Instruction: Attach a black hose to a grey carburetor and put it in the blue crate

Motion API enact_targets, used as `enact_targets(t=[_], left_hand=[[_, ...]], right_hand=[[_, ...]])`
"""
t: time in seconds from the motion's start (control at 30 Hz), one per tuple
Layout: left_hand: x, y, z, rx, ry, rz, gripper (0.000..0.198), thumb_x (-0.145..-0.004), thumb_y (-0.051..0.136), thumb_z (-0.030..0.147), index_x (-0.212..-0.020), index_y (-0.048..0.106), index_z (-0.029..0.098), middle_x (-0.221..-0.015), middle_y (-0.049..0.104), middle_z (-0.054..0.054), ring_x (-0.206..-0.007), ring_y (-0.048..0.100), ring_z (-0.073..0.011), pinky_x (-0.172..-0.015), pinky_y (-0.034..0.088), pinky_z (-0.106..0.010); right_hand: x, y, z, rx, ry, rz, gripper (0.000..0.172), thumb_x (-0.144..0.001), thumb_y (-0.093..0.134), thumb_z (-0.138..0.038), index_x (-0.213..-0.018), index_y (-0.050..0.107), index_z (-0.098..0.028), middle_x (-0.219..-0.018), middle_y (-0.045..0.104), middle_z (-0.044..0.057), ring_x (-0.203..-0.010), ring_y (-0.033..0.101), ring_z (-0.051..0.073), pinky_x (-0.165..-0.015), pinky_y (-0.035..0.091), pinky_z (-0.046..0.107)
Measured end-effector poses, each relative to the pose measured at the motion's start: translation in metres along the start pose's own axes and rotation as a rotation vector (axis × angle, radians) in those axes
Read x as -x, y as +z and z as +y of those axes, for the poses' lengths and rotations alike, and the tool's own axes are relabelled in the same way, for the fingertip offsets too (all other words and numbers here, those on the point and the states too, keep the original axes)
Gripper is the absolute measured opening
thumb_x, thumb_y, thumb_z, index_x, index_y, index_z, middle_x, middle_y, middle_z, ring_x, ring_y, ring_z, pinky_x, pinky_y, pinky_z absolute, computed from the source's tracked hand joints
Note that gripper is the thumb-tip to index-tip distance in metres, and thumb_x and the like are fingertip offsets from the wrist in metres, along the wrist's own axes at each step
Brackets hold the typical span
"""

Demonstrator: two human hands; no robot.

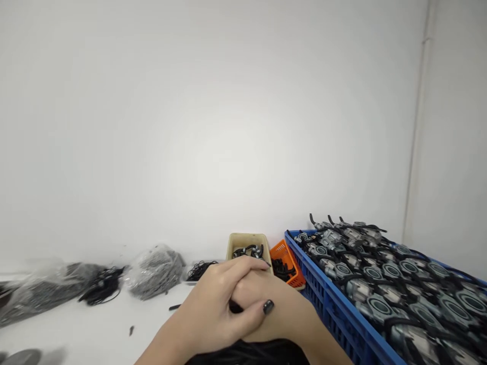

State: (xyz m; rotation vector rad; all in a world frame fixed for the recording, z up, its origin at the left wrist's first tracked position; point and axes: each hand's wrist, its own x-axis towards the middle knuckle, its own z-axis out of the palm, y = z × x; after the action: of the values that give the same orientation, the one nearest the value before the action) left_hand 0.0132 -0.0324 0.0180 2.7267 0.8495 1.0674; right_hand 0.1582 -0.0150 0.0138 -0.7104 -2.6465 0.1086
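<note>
My left hand (216, 309) lies over my right hand (283, 312) low in the middle of the view. Its fingers wrap across the right hand's back, and the thumb has a dark painted nail. Most of the right hand is hidden under it. A small dark gap or part shows between the two hands, and I cannot tell what it is. Just below them lies a black bundle of tubing or cable (251, 354), cut off by the bottom edge. A blue plastic crate (335, 309) stands close on the right.
The crate holds several grey metal parts with black hoses (376, 304). Behind the hands stand a beige bin (247, 241) and an orange basket (283, 251), both with black pieces inside. To the left on the white table lie clear bags of dark parts (154, 271) and loose black cables (102, 286).
</note>
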Motion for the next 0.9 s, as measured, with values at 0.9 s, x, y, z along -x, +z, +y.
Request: enact_targets(t=[0.9], left_hand=[[0.293,-0.070,-0.120,-0.663,-1.373,0.000,0.053,-0.088,0.033,0.060,-0.094,0.059,0.015,-0.102,0.069,-0.018,-0.090,0.065,-0.0327,-0.063,0.041,-0.033]], right_hand=[[0.045,-0.009,-0.020,-0.161,0.275,0.149,0.021,-0.085,0.054,-0.036,-0.081,0.069,-0.022,-0.079,0.069,0.003,-0.070,0.063,0.018,-0.064,0.048,0.029]])
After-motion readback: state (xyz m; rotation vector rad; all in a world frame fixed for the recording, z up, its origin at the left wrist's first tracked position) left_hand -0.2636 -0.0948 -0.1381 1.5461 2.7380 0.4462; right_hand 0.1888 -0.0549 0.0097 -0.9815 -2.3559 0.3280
